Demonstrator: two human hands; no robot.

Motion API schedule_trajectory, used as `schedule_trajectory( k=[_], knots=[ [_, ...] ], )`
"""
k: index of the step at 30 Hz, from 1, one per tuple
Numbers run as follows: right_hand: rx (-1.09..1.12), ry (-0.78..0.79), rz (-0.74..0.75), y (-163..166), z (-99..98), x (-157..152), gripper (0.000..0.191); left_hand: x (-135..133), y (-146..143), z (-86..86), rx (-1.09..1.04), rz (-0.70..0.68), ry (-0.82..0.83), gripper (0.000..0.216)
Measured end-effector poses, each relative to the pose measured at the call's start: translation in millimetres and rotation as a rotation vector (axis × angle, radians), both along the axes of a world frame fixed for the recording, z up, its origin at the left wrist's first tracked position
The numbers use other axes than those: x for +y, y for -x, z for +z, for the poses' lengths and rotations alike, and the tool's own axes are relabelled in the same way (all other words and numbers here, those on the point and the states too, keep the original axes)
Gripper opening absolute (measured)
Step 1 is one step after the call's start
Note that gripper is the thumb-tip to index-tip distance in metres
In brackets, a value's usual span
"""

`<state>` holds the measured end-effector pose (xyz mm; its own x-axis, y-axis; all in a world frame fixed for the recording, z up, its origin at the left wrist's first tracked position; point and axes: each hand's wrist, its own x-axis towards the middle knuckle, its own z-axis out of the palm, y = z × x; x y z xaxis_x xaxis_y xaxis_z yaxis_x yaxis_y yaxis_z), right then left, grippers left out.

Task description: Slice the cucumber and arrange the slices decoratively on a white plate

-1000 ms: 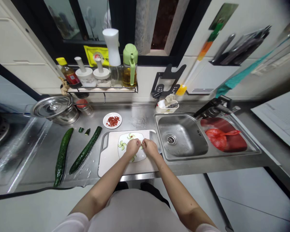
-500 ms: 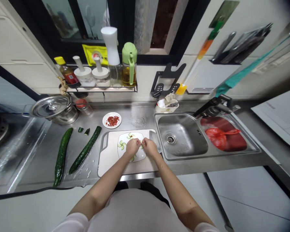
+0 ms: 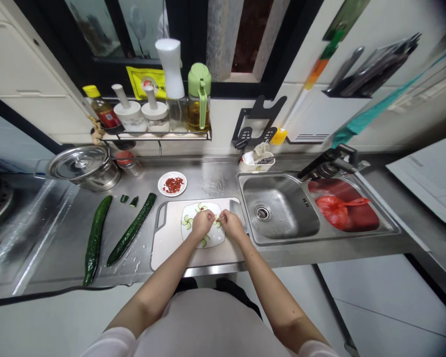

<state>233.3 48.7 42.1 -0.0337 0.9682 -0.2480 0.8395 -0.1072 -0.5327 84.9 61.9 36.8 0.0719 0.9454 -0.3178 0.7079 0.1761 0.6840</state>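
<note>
A white squarish plate (image 3: 216,238) lies on the pale cutting board (image 3: 166,248). Thin green-edged cucumber slices (image 3: 186,221) are fanned out in small groups around the plate, with a red bit by the far group. Above the plate's right half, my left hand (image 3: 202,224) is pinched closed, its fingertips facing those of my right hand (image 3: 232,224). My right hand is pinched too, close to the slices at the plate's right edge. Whatever is between the fingertips is too small to make out. A knife blade (image 3: 238,210) rests along the board's right side, partly hidden by my right arm.
A small white dish (image 3: 162,187) of red pieces stands behind the board. Two cucumbers (image 3: 132,230) and two cut ends lie left. The sink (image 3: 282,208) is at the right, with a red bag (image 3: 332,210) in its second basin. A lidded pot (image 3: 96,173) stands back left.
My left hand has shifted very slightly left and nearer, and the fingertips are a little further apart. Otherwise the scene looks the same.
</note>
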Motion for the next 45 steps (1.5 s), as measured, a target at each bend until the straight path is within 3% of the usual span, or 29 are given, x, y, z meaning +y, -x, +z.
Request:
schedule_trajectory(
  k=[5, 10, 15, 20, 30, 37, 45],
  knots=[
    [0.047, -0.046, -0.032, -3, 1.4, 1, 0.009, -2, 1, 4.5, -0.009, 0.014, -0.026, 0.012],
    [0.191, -0.147, -0.156, -10, 6.3, 1, 0.016, -9, 11, 5.2, -0.086, 0.035, -0.062, 0.010],
    [0.332, -0.258, -0.200, -13, 14.0, -11, 0.024, -21, 39, 0.1, -0.208, 0.117, -0.100, 0.012],
    [0.403, -0.257, -0.199, -12, 15.8, -25, 0.031, -21, 77, -5.3, -0.275, 0.270, -0.165, 0.015],
    [0.486, -0.217, -0.189, -9, 25.1, -29, 0.040, 22, 128, -5.6, -0.184, 0.469, -0.271, 0.018],
    [0.490, -0.217, -0.162, -6, 17.4, -33, 0.044, 51, 136, -6.6, -0.098, 0.547, -0.236, 0.019],
    [0.455, -0.194, -0.120, -1, 15.2, -42, 0.041, 84, 138, -3.6, 0.077, 0.509, -0.164, 0.013]
  ],
)
